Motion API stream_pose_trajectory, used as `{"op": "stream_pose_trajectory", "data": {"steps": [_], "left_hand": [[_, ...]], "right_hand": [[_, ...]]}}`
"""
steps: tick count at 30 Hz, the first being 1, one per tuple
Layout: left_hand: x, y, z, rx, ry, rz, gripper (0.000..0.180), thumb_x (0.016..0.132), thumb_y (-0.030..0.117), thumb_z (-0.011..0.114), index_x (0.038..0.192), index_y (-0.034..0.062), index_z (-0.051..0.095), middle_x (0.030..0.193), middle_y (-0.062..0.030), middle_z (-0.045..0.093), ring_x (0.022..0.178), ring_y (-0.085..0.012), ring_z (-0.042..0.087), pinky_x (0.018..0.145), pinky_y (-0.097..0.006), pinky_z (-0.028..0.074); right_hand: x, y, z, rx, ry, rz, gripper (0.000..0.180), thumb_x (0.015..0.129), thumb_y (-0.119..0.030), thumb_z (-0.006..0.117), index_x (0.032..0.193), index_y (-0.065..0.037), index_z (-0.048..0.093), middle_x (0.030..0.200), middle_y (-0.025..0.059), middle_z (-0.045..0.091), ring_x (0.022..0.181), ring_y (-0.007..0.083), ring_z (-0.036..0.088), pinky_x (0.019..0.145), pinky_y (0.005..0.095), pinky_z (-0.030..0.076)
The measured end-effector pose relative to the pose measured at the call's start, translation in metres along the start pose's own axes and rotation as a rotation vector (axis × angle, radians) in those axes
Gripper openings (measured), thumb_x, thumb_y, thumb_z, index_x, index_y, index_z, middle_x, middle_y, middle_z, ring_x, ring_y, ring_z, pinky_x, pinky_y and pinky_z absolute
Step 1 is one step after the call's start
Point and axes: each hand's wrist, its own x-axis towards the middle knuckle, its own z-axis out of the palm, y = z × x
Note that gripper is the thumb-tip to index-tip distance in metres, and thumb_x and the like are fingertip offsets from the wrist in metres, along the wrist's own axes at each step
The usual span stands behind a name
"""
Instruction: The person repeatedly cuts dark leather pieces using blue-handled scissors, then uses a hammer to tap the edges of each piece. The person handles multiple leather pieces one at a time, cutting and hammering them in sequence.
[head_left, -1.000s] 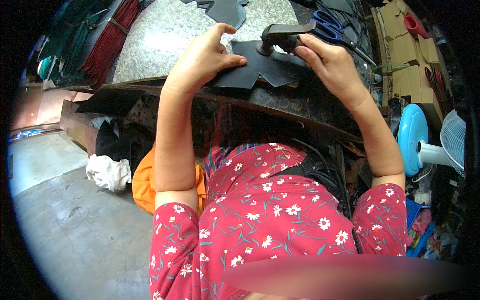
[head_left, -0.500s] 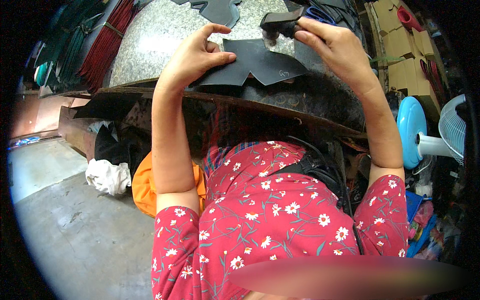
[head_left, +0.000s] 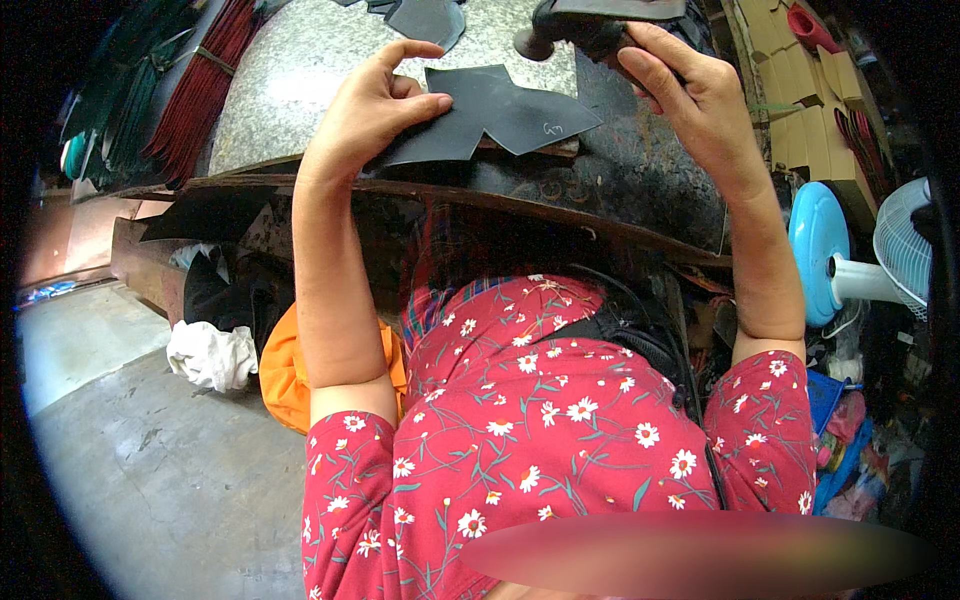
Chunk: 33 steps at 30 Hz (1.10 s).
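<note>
The left hand (head_left: 368, 118) rests at the left end of a flat black piece (head_left: 505, 108); its thumb tip lies on the surface, while the forefinger arches up and away, so thumb and forefinger stand apart and the other fingers curl behind; the right hand (head_left: 695, 98) is closed around the handle of a hammer (head_left: 598, 30), which it holds up beyond the right half of the black piece — the rounded knob of the head shows apart from it, over the pale speckled slab (head_left: 290, 85); the black piece, with a deep notch in its near edge and a small pale mark on its right wing, lies partly across the near edge of the speckled slab and partly over the dark bench (head_left: 655, 150); a second dark piece (head_left: 428, 22) lies farther back on the slab, cut off by the upper rim of the view; to the left lie a tied bundle of dark red strips (head_left: 195, 100) and, beside it, dark green strips (head_left: 120, 125); brown cardboard boxes (head_left: 800, 85) stand at the right — and below them a fan (head_left: 903, 245) with a white cage and a light blue disc; under the bench, at the left, a white cloth (head_left: 212, 356) sits next to an orange cloth (head_left: 283, 375).
</note>
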Motion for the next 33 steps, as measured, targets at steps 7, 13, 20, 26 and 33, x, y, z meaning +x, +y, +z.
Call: {"op": "stream_pose_trajectory", "data": {"steps": [7, 13, 20, 26, 33], "left_hand": [[-0.005, -0.002, 0.000, -0.125, 0.076, 0.026, 0.047, 0.085, 0.005, 0.072, 0.129, 0.0046, 0.057, 0.063, 0.0064, 0.054, 0.055, -0.0005, 0.047, 0.050, -0.018, 0.034], [-0.006, -0.007, -0.004, -0.172, 0.094, 0.027, 0.048, 0.086, 0.004, 0.071, 0.131, 0.0042, 0.056, 0.062, 0.0066, 0.052, 0.053, -0.0004, 0.045, 0.049, -0.018, 0.032], [-0.005, -0.008, -0.003, -0.188, 0.131, 0.056, 0.046, 0.086, 0.003, 0.070, 0.130, 0.0039, 0.057, 0.062, 0.0062, 0.052, 0.053, -0.0008, 0.045, 0.049, -0.019, 0.031], [-0.007, -0.009, -0.005, -0.140, 0.129, 0.050, 0.046, 0.085, 0.002, 0.071, 0.129, 0.0041, 0.057, 0.062, 0.0074, 0.048, 0.054, -0.0004, 0.042, 0.049, -0.019, 0.030], [0.009, -0.002, 0.030, 0.537, 0.303, 0.264, 0.058, 0.076, 0.024, 0.083, 0.128, 0.0174, 0.059, 0.065, -0.0071, 0.057, 0.063, -0.0235, 0.061, 0.061, -0.036, 0.049]], "right_hand": [[-0.004, -0.004, -0.003, -0.366, -0.122, -0.168, 0.033, 0.096, -0.040, 0.061, 0.120, -0.019, 0.069, 0.098, 0.0182, 0.069, 0.087, 0.0375, 0.067, 0.073, 0.0421, 0.055], [-0.009, 0.001, -0.008, -0.172, 0.036, -0.125, 0.033, 0.095, -0.038, 0.063, 0.120, -0.017, 0.068, 0.099, 0.0175, 0.070, 0.089, 0.0358, 0.069, 0.073, 0.0398, 0.055], [-0.020, 0.003, -0.021, -0.304, -0.053, -0.184, 0.034, 0.098, -0.026, 0.063, 0.125, -0.004, 0.064, 0.087, 0.0083, 0.070, 0.072, 0.0130, 0.062, 0.063, 0.0284, 0.050], [-0.027, 0.008, -0.006, -0.227, -0.159, 0.043, 0.035, 0.096, -0.032, 0.064, 0.121, -0.008, 0.066, 0.091, 0.0194, 0.071, 0.081, 0.0339, 0.071, 0.069, 0.0383, 0.054], [0.002, 0.006, -0.009, -0.260, -0.061, -0.239, 0.036, 0.095, -0.040, 0.063, 0.119, -0.014, 0.069, 0.095, 0.0185, 0.070, 0.086, 0.0378, 0.068, 0.072, 0.0412, 0.054]]}}
